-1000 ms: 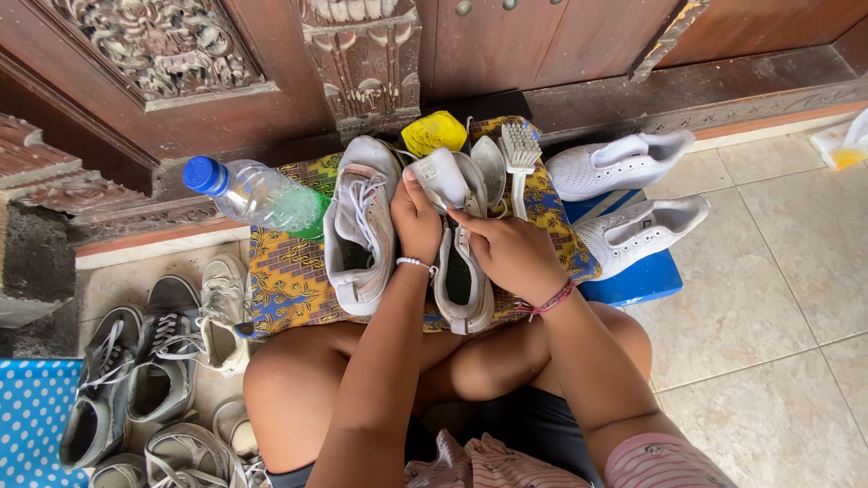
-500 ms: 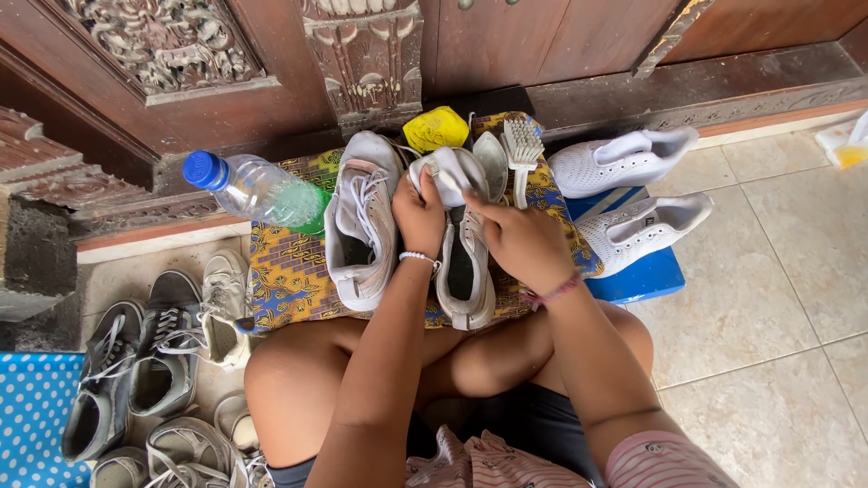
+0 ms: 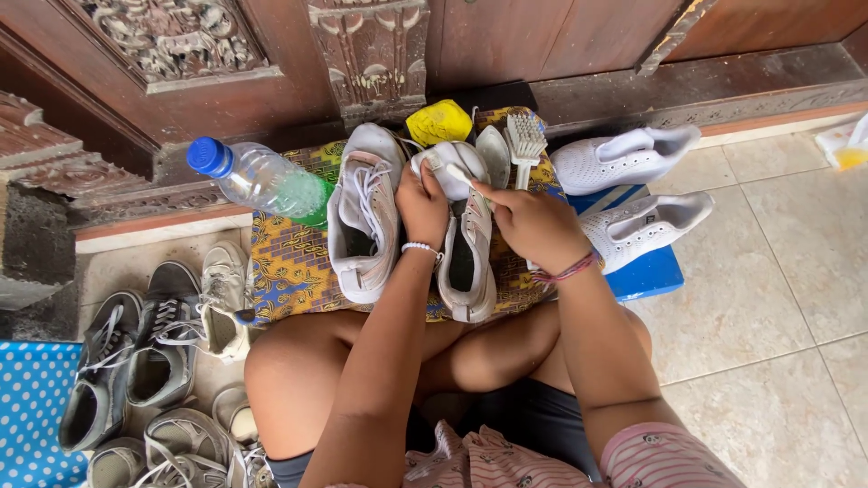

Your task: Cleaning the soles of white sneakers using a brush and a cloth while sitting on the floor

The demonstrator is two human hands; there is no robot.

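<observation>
On a patterned cloth spread before a carved wooden door, a seated person works on a grey sneaker at the cloth's middle: the left hand grips its toe and the right hand pinches a small white piece against it, with its mate lying just beside. Two white sneakers rest off the cloth's right edge and worn pairs wait beyond its left, so the work looks only partly done. Near the far edge lie a clear bottle with a blue cap, a scrub brush and a yellow cloth wad; no label is legible.

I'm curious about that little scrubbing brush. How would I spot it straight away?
Start at the patterned cloth spread before the carved wooden door. At its far edge, beside the yellow lump, lies the brush, just beyond the right hand. It alone has pale bristles; its neighbours are shoes.
</observation>
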